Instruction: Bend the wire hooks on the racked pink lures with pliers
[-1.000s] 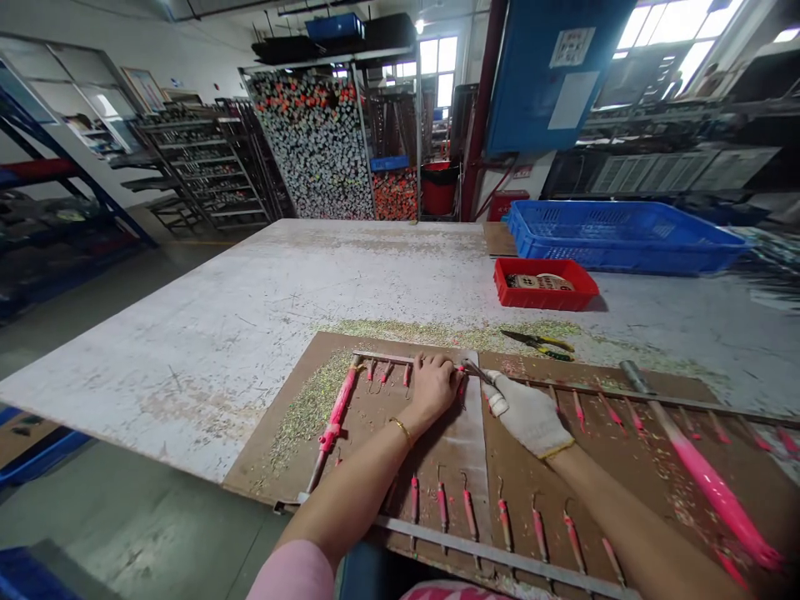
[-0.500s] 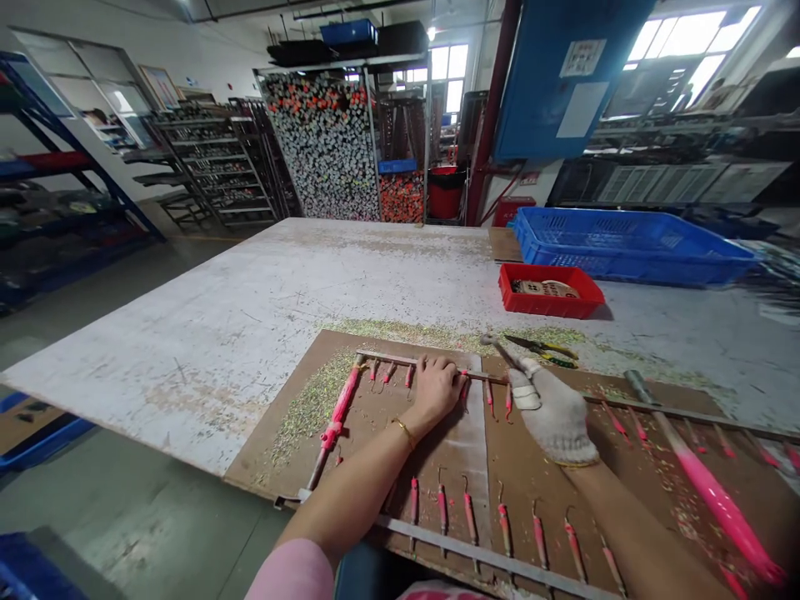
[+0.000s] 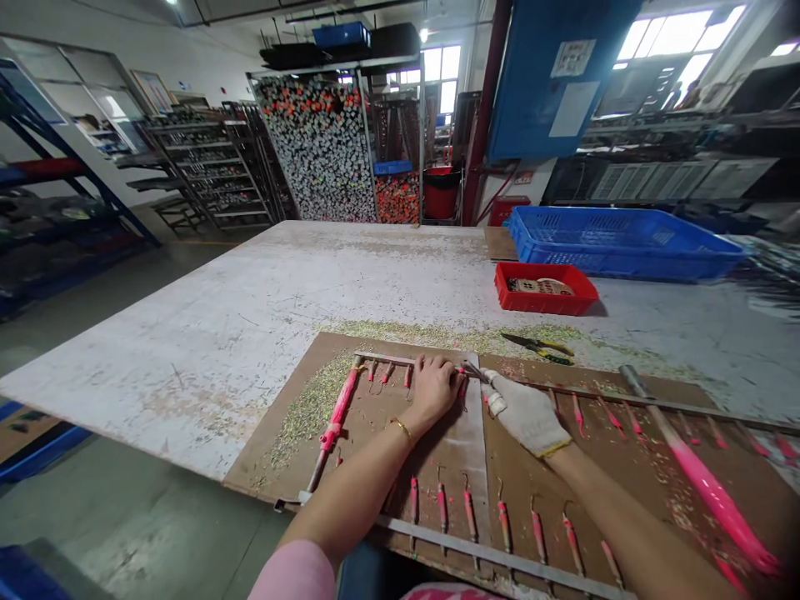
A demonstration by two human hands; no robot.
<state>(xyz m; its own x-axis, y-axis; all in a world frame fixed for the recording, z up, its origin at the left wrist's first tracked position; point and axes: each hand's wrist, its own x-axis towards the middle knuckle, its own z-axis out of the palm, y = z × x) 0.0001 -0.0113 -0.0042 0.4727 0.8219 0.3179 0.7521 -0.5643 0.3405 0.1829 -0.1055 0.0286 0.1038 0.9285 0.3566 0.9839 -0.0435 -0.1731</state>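
While the flat left hand [image 3: 436, 390] rests on a metal rack bar [image 3: 387, 360], the gloved right hand [image 3: 525, 414] grips a metal tool [image 3: 473, 371] beside it.

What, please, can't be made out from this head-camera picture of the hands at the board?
The tool in the right glove: head view, its held end is hidden by the gloved fingers.
Whatever lies under the left hand: head view, covered by the palm.
Red tray: head view, its contents are too small to identify.
Long metal bar: head view, its right end is cut off by the frame edge.
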